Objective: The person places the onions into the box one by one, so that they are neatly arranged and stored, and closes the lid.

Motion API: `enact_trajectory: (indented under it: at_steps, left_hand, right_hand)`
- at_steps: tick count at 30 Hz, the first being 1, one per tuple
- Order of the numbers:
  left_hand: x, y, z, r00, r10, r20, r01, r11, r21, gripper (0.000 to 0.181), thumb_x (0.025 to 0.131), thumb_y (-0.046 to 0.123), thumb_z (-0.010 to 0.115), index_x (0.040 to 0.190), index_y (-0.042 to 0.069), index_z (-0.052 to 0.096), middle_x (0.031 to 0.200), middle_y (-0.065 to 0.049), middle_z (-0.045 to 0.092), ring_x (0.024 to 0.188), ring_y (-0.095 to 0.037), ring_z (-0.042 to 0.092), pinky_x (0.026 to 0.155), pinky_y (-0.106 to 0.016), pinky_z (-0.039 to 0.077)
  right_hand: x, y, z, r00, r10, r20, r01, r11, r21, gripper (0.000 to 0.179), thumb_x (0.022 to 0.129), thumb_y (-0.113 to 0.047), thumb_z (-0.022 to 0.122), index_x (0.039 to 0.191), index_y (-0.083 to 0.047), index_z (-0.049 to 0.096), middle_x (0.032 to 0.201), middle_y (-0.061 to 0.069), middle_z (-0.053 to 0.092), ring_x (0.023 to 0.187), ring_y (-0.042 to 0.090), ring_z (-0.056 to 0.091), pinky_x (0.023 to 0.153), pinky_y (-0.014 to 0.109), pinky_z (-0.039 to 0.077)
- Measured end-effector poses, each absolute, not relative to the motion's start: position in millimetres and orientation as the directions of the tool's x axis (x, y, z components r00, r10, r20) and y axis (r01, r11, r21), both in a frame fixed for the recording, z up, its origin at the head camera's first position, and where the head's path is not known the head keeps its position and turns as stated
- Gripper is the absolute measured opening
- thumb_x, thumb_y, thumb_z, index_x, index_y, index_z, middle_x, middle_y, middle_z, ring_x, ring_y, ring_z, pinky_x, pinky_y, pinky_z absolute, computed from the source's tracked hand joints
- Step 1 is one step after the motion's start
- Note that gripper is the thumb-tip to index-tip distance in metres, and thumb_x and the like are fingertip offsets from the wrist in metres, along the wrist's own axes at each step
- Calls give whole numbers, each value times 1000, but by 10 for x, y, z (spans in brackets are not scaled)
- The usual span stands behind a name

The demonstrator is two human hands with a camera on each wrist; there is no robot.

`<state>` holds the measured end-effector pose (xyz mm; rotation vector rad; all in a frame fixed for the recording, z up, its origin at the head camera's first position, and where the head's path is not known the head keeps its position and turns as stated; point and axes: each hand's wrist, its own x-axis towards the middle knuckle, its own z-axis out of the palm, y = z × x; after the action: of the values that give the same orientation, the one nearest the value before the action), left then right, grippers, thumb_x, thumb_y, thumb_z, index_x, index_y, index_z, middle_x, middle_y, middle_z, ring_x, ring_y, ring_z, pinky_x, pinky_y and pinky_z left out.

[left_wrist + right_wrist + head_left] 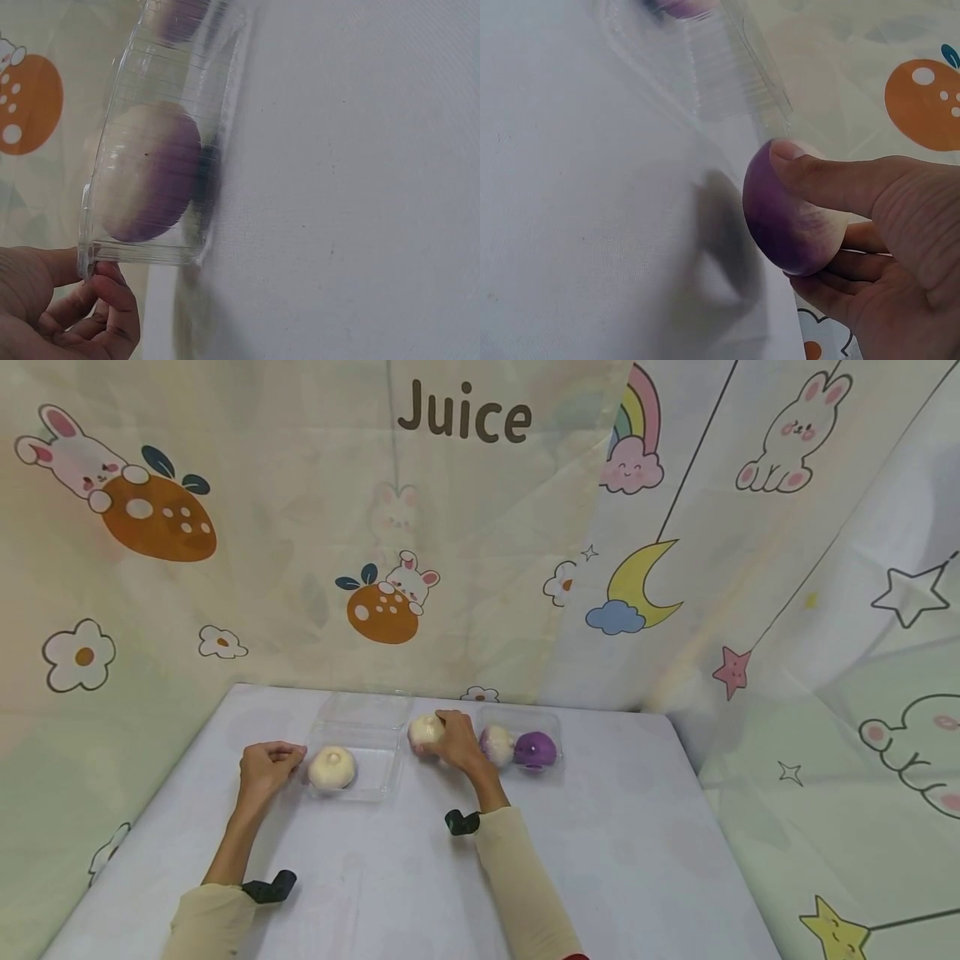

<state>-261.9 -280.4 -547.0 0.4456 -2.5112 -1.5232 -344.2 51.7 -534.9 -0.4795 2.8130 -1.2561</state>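
My left hand (pixel 266 770) pinches the left rim of an open clear plastic box (pixel 378 774) between thumb and fingers. In it sits a purple-and-white turnip (pixel 332 768), pale side up, near the left wall; the left wrist view shows this turnip (pixel 154 172) through the ribbed plastic. My right hand (pixel 461 745) grips another turnip (pixel 426 733) just right of that box. In the right wrist view, the thumb lies across this turnip's purple side (pixel 780 217), fingers under its pale side, with a shadow on the table beside it.
Right of my right hand stands a second clear box (pixel 555 722) holding a pale turnip (pixel 497 745) and a purple one (pixel 536 750). The first box's raised lid (pixel 363 708) leans toward the back edge of the white table (pixel 630 843). A printed curtain (pixel 495 527) hangs behind.
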Motion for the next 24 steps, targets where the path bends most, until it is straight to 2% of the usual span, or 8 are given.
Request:
enact_trajectory:
  at_steps: [7, 15, 24]
  left_hand:
    - [-2617, -2798, -5463, -941, -339, -3, -162, 440, 883, 26, 101, 9, 76, 111, -15, 76, 81, -13, 79, 64, -4, 65, 56, -18, 52]
    - [-2613, -2802, -5469, -939, -344, -10, -171, 441, 881, 26, 102, 10, 76, 111, -14, 76, 83, -15, 79, 64, -5, 66, 56, -18, 52]
    - [-2623, -2804, -5460, -943, -333, -15, -168, 437, 884, 26, 102, 10, 75, 111, -14, 76, 83, -14, 80, 65, -7, 67, 56, -18, 53]
  right_hand:
    - [-3447, 557, -5309, -946, -279, 167, -303, 567, -766, 79, 80, -19, 98, 144, 11, 63, 142, 27, 70, 135, 41, 66, 116, 53, 52]
    - [-3450, 594, -5295, -953, -244, 180, -287, 536, -794, 78, 78, -22, 99, 144, 5, 66, 143, 21, 71, 138, 39, 63, 121, 55, 46]
    - [-3437, 624, -5282, -954, -242, 177, -278, 493, -824, 75, 76, -21, 100, 141, 1, 69, 142, 18, 72, 136, 35, 63, 119, 53, 48]
